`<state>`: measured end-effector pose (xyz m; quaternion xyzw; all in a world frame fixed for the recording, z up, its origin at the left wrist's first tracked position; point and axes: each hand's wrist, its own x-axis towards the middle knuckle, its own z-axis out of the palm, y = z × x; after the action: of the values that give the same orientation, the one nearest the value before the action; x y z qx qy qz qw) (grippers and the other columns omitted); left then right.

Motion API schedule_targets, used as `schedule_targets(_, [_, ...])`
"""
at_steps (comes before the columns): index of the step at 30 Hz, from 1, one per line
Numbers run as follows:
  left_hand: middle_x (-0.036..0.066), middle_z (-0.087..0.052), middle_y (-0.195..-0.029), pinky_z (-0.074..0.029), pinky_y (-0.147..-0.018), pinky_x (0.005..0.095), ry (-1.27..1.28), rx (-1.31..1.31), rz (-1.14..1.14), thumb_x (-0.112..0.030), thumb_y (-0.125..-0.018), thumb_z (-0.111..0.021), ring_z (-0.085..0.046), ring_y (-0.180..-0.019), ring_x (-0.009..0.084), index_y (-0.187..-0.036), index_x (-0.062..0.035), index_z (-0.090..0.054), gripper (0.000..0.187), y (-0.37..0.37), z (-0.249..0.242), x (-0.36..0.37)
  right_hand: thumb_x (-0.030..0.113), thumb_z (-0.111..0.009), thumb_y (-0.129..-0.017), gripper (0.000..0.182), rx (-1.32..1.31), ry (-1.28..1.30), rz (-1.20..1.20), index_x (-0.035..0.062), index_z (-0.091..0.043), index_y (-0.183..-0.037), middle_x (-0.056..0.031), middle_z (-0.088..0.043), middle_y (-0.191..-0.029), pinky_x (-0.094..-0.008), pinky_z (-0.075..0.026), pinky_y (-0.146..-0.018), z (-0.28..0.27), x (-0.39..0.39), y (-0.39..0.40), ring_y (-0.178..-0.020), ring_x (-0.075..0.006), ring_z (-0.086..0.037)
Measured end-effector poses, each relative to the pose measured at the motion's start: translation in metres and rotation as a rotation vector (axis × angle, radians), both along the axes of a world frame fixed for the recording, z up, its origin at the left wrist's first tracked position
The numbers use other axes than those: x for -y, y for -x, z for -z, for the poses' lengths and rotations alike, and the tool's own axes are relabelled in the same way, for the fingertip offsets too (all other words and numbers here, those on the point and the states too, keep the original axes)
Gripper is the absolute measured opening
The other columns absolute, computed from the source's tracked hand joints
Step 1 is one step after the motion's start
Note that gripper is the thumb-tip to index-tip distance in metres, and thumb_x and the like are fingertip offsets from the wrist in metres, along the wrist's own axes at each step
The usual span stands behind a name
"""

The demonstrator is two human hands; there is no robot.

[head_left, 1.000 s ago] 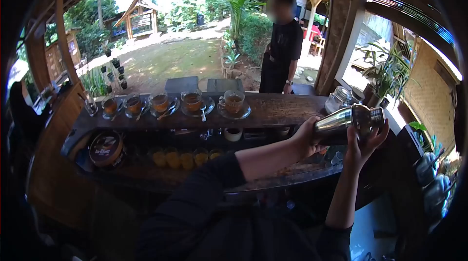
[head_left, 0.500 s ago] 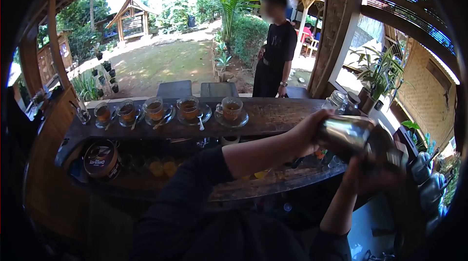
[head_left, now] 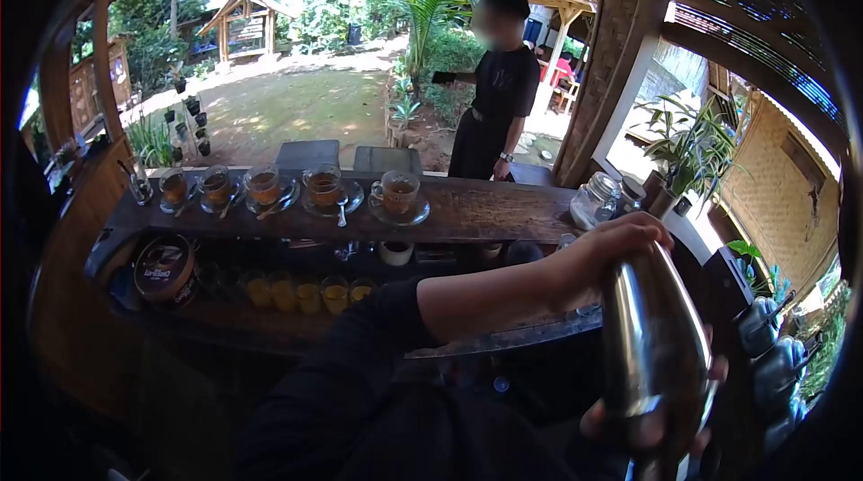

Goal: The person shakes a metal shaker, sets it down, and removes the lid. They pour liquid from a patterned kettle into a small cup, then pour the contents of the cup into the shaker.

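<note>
A shiny metal cocktail shaker [head_left: 652, 328] is held between my two hands at the right, standing steeply tilted. My left hand [head_left: 620, 252] is wrapped over its upper end, with the forearm reaching across from the left. Around the lower part of the shaker curl the fingers of my right hand [head_left: 652, 427], partly hidden behind the metal. Beyond my left hand, a glass jar [head_left: 591, 202] stands at the right end of the wooden counter [head_left: 485, 209].
Several glass cups of brown drink [head_left: 395, 193] on saucers line the counter. Below, a shelf holds glasses of yellow drink [head_left: 308, 297] and a round tub [head_left: 164, 270]. Across the counter stands a person in black [head_left: 503, 85]. Pots [head_left: 778, 364] hang at the right.
The shaker has swung from a nearly level tilt to a steep one and come lower and nearer, both hands still on it. The person opposite has raised a forearm with a dark object.
</note>
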<state>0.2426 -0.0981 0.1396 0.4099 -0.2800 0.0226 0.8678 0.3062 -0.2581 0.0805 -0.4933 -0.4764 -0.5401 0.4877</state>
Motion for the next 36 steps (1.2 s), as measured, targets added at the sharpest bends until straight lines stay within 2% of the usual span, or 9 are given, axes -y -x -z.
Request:
schedule_targets(5, [0.011,-0.057,-0.100,-0.044,-0.083,0.0359,0.236,-0.366,0.077,-0.034,-0.083,-0.048,-0.056,-0.097,0.0204,-0.106,-0.0084,-0.051,0.034,-0.063,0.045,0.011,0.031,-0.072,-0.070,0.089,0.234,0.003,0.214,0.0105,-0.014,-0.134,-0.0193,-0.031,-0.127,-0.0382,-0.046,-0.086,-0.023,-0.001,-0.002,-0.110,-0.0289,-0.045])
schedule_targets(7, [0.012,-0.057,-0.105,-0.047,-0.079,0.0358,0.272,-0.641,-0.066,-0.038,-0.082,-0.047,-0.059,-0.093,0.0237,-0.115,-0.0035,-0.046,0.047,-0.074,0.073,0.023,0.022,-0.078,-0.061,0.099,-0.473,-0.069,-0.252,0.0046,-0.011,-0.132,-0.0167,-0.033,-0.125,-0.0376,-0.038,-0.092,-0.017,-0.007,-0.024,-0.112,-0.0249,-0.041])
schedule_targets(9, [0.011,-0.057,-0.102,-0.043,-0.087,0.0418,0.346,-0.704,-0.097,-0.035,-0.083,-0.049,-0.057,-0.096,0.0226,-0.113,-0.0080,-0.047,0.040,-0.063,0.062,0.049,0.031,-0.073,-0.065,0.095,-0.353,0.116,-0.057,0.0058,-0.012,-0.134,-0.0186,-0.032,-0.128,-0.0402,-0.037,-0.096,-0.015,0.033,-0.014,-0.116,-0.0279,-0.040])
schedule_targets(14, [0.011,-0.057,-0.095,-0.044,-0.085,0.0383,0.057,0.068,0.057,-0.036,-0.082,-0.053,-0.058,-0.092,0.0241,-0.102,-0.0070,-0.050,0.036,-0.036,0.014,0.085,0.058,-0.057,-0.071,0.094,-0.524,0.642,0.132,0.0094,-0.014,-0.140,-0.0172,-0.029,-0.137,-0.0434,-0.028,-0.105,-0.004,0.114,0.034,-0.123,-0.0303,-0.037])
schedule_targets(19, [0.011,-0.056,-0.103,-0.045,-0.084,0.0392,0.327,-0.620,-0.065,-0.038,-0.085,-0.042,-0.056,-0.096,0.0228,-0.108,-0.0097,-0.050,0.037,-0.104,0.082,0.088,0.012,-0.073,-0.064,0.093,-0.346,0.028,-0.199,0.0086,-0.013,-0.135,-0.0195,-0.035,-0.126,-0.0395,-0.039,-0.094,-0.005,0.063,-0.069,-0.106,-0.0261,-0.045])
schedule_targets(23, [0.009,-0.055,-0.103,-0.044,-0.083,0.0364,0.392,-0.734,-0.154,-0.036,-0.085,-0.046,-0.055,-0.095,0.0213,-0.107,-0.0111,-0.050,0.033,-0.080,0.058,0.113,0.024,-0.074,-0.066,0.095,-0.277,0.130,-0.221,0.0081,-0.012,-0.136,-0.0202,-0.030,-0.131,-0.0410,-0.036,-0.098,0.006,0.099,-0.079,-0.117,-0.0308,-0.039])
schedule_targets(26, [0.009,-0.055,-0.095,-0.044,-0.082,0.0351,0.187,-0.066,0.003,-0.036,-0.082,-0.052,-0.055,-0.093,0.0200,-0.101,-0.0084,-0.051,0.034,-0.067,0.036,0.119,0.032,-0.074,-0.068,0.090,-0.116,0.273,-0.317,0.0114,-0.017,-0.135,-0.0199,-0.022,-0.137,-0.0448,-0.035,-0.099,0.034,0.120,-0.072,-0.123,-0.0337,-0.033])
schedule_targets(33, [0.012,-0.056,-0.102,-0.044,-0.085,0.0392,0.419,-0.698,-0.212,-0.038,-0.083,-0.049,-0.057,-0.094,0.0256,-0.104,-0.0064,-0.051,0.038,-0.104,0.091,0.095,0.024,-0.072,-0.070,0.093,-0.379,0.054,-0.206,0.0117,-0.009,-0.137,-0.0194,-0.030,-0.133,-0.0426,-0.033,-0.099,-0.002,0.071,-0.081,-0.118,-0.0295,-0.039])
schedule_targets(36, [0.011,-0.056,-0.101,-0.044,-0.084,0.0365,0.313,-0.286,-0.090,-0.038,-0.083,-0.048,-0.057,-0.094,0.0238,-0.104,-0.0074,-0.052,0.037,-0.065,0.043,0.099,0.044,-0.061,-0.074,0.084,-0.184,0.471,-0.407,0.0139,-0.016,-0.139,-0.0140,-0.024,-0.139,-0.0462,-0.036,-0.097,0.003,0.107,-0.055,-0.127,-0.0312,-0.027])
